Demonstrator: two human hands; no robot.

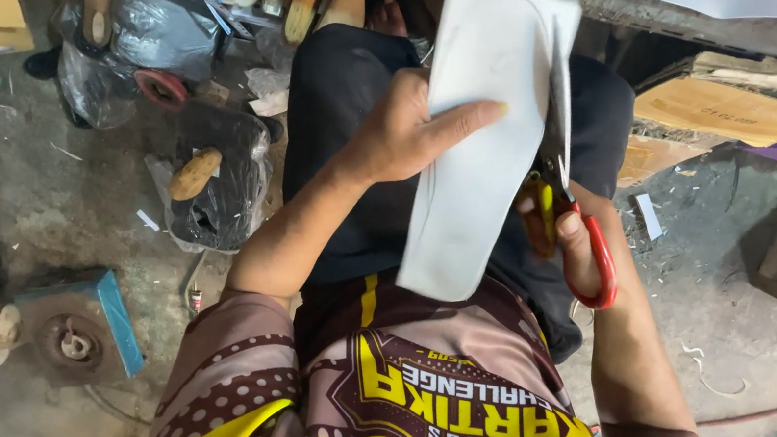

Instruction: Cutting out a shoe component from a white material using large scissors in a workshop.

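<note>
White sole-shaped sheet (476, 150) upright over my lap, scissors at its right edge.

My left hand (408, 137) pinches the sheet, thumb across its face, long axis running away from me. My right hand (568, 241) is closed in the red-handled scissors (582, 247), blades touching the far right edge. Black bags (216, 178) sit left.

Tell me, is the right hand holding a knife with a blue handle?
No, the right hand holds red-handled scissors at the white sheet.
</note>
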